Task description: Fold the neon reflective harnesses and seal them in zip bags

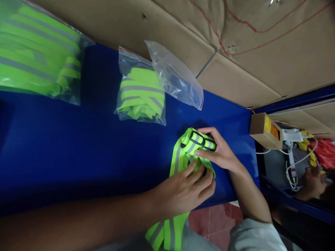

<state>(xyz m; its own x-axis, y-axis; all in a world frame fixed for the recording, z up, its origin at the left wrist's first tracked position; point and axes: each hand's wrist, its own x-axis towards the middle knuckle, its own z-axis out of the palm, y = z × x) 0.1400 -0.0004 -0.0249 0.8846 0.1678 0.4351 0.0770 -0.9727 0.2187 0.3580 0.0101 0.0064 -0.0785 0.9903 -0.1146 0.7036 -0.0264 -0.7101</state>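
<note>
A neon-green reflective strap (pixel 177 160) with grey stripes and black buckles lies bunched near the front edge of the blue table. My right hand (pixel 218 150) grips its folded upper end, thumb in front and fingers behind, by the black rectangular buckles (pixel 196 138). Just below, my left hand (pixel 192 186) is closed on the lower folds, its fingers curled into them and partly hiding them. Loose striped ends (pixel 170 232) of the strap hang over the table edge beneath my left forearm.
On the blue table (pixel 99 146), a clear bag (pixel 142 92) holds folded green straps, with another clear bag (pixel 178 76) beside it. A larger bag of green straps (pixel 39 52) is at far left. Right, a cardboard box (pixel 261 130) stands near white cables and another person's hand (pixel 312 183).
</note>
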